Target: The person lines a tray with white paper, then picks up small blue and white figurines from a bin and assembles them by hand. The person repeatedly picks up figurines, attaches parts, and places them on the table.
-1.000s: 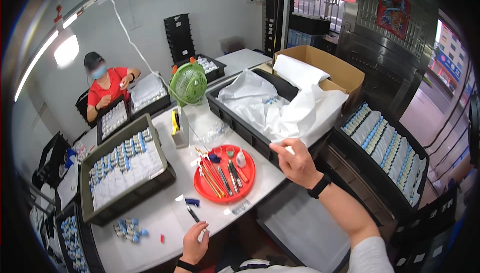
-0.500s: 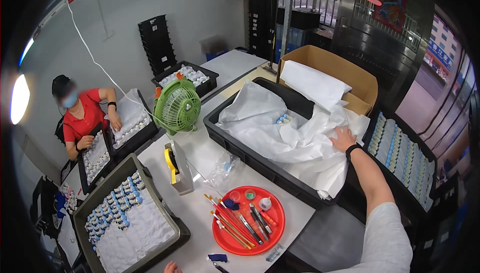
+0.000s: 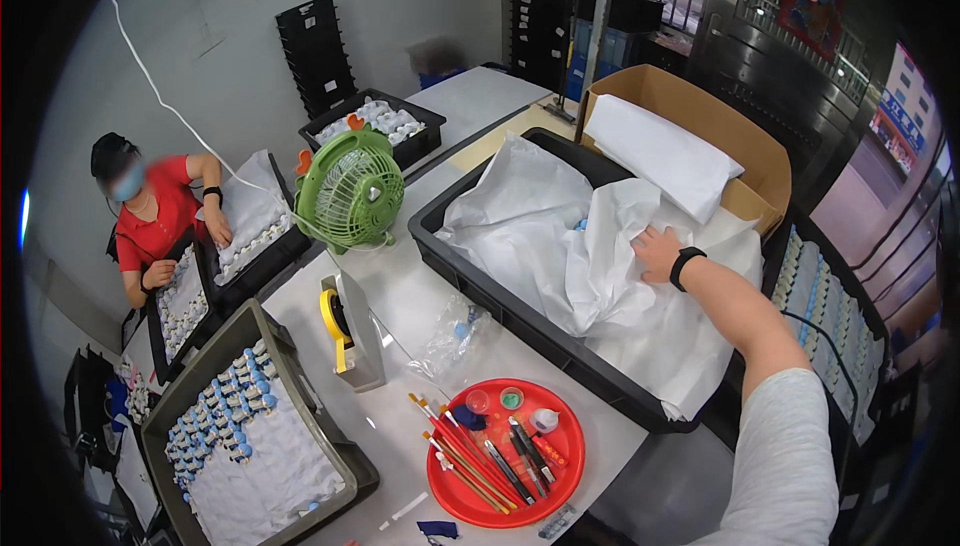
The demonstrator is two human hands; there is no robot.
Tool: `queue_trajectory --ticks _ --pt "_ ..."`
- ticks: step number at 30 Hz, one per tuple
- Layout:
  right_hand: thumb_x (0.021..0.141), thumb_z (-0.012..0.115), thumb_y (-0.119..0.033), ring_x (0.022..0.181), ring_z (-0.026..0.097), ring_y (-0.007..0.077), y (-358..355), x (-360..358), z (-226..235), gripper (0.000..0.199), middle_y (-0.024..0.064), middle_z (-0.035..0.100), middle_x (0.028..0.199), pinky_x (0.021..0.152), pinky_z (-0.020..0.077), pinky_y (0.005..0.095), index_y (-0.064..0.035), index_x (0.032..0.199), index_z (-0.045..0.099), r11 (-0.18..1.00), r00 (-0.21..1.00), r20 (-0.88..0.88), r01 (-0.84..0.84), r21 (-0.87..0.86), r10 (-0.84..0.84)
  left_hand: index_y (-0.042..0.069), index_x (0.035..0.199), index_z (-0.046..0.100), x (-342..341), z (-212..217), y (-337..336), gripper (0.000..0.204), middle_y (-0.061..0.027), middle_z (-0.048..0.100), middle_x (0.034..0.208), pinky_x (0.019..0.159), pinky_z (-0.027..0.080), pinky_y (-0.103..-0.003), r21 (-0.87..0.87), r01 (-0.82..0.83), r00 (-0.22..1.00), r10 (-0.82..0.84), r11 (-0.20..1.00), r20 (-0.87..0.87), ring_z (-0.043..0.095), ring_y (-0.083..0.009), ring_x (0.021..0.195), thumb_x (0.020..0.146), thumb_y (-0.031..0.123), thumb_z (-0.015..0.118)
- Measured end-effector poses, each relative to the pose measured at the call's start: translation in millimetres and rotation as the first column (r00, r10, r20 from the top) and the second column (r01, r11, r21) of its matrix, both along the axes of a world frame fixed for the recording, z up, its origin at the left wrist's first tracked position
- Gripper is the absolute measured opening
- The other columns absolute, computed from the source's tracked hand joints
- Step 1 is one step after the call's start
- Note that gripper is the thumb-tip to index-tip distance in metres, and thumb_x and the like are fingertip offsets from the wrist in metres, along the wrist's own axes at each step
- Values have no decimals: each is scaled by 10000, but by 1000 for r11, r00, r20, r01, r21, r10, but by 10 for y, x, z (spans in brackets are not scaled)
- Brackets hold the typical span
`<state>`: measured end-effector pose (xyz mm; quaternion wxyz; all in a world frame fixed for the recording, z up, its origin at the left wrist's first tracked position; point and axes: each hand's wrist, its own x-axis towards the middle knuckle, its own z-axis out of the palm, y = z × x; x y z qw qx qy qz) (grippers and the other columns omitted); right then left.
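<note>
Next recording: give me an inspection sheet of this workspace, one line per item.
Surface: white table, crowded.
Job's things: white paper sheets lining a black crate; small blue item among them.
Clutter: red tray of brushes, green fan, tape dispenser, clear bag, grey tray of figurines.
Grips: right hand flat on the paper; left hand not in view.
Cables: white cord along the wall.
Surroundings: cardboard box; a co-worker at other trays.
</note>
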<state>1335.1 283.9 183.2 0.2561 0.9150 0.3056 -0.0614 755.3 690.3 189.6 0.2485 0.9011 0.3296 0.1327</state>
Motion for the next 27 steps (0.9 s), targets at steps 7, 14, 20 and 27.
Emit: queue_trajectory --ticks 7,14,20,27 --pt "830 494 -267 1016 611 272 197 255 -576 278 96 687 967 1004 230 612 -132 927 716 952 960 -112 232 -201 -258 -35 1008 625 -408 -38 125 174 -189 619 1075 895 439 -383 -38 -166 986 165 985 -27 576 -331 1012 881 77 581" --pt "721 598 -243 814 641 340 22 401 -93 203 171 673 846 755 522 436 -82 772 711 955 965 -41 264 137 -261 -37 1002 630 -420 -123 274 161 -193 636 1040 886 449 -372 -35 -150 987 148 988 -62 590 -333 986 881 58 581" --pt "796 547 -206 888 606 382 1147 -125 460 214 197 648 915 760 496 447 -44 827 684 560 944 20 -213 801 330 -19 1002 637 -369 -109 210 172 -182 639 1020 861 458 -376 24 -170 985 170 985 -9 599 -335 957 867 83 605" --pt "739 602 -255 840 643 349 75 204 -718 268 220 650 825 780 493 429 -35 861 693 981 883 -467 41 191 54 2 991 636 -695 -122 228 205 -176 647 1024 863 479 -386 20 -202 977 200 979 70 613 -345 977 789 -10 603"
